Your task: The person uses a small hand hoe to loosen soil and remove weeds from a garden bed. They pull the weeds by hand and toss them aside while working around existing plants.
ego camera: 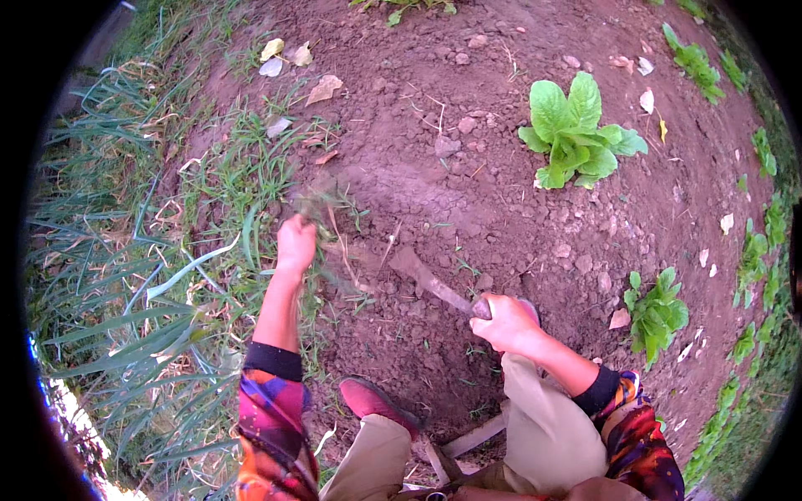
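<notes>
My left hand [296, 243] is closed on a blurred bunch of pulled weeds [319, 210], over the grassy edge of the soil. My right hand [506, 322] grips the handle of a hand hoe [438, 287], its flat metal blade pointing up and left, low over the brown soil. Part of the handle is hidden inside my fingers. Beside my left hand stands a patch of green grass [250, 169]. A leafy lettuce plant [573, 134] grows beyond my right hand.
Long onion-like leaves [169, 325] crowd the left side. A smaller lettuce plant [658, 313] grows at right, with a row of leafy plants [752, 257] along the far right. Below are my red shoe [379, 404] and a wooden piece [476, 436] between my legs.
</notes>
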`<state>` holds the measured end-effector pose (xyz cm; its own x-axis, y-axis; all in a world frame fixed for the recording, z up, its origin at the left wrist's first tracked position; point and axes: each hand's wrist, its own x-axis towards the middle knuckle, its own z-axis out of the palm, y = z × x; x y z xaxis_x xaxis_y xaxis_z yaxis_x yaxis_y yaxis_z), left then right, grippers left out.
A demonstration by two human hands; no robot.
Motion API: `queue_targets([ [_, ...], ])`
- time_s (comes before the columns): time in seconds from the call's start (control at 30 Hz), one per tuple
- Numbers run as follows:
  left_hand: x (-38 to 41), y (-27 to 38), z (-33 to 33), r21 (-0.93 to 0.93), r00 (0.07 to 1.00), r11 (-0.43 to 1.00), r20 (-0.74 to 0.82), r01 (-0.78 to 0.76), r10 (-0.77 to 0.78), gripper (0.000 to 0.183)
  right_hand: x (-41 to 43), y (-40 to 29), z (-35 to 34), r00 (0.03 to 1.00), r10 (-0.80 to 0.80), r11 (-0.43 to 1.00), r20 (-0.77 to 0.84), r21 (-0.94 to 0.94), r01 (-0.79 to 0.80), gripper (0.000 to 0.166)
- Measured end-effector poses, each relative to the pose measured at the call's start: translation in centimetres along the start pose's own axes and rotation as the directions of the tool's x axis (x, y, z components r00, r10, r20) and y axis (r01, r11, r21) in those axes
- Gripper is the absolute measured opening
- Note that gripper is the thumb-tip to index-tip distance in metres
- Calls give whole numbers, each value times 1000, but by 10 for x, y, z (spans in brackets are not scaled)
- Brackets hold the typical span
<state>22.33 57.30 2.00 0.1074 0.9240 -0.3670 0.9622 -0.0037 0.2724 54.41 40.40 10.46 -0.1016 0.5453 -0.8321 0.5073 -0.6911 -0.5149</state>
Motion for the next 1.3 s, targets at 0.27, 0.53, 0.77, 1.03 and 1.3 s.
queue_targets([
  [0.27, -26, 48, 7, 225, 885, 938, 444, -263, 141, 23, 34, -1, 5, 972, -195, 981, -129, -23, 193, 23],
  [0.53, 12, 78, 13, 542, 930, 757, 172, -364, 324, 17, 43, -29, -5, 913, -253, 967, -321, -103, 232, 25],
  [0.77, 23, 70, 23, 327, 971, 918, 158, -225, 182, 17, 31, -1, -9, 926, -181, 983, -331, -88, 160, 25],
  [1.03, 13, 77, 40, 290, 1000, 957, 13, -30, 27, 27, 24, -5, 4, 969, -176, 981, -173, -117, 157, 23],
  [1.3, 22, 83, 34, 205, 966, 964, 159, 171, -205, 23, 29, 0, -1, 949, -229, 948, -215, -270, 168, 21],
])
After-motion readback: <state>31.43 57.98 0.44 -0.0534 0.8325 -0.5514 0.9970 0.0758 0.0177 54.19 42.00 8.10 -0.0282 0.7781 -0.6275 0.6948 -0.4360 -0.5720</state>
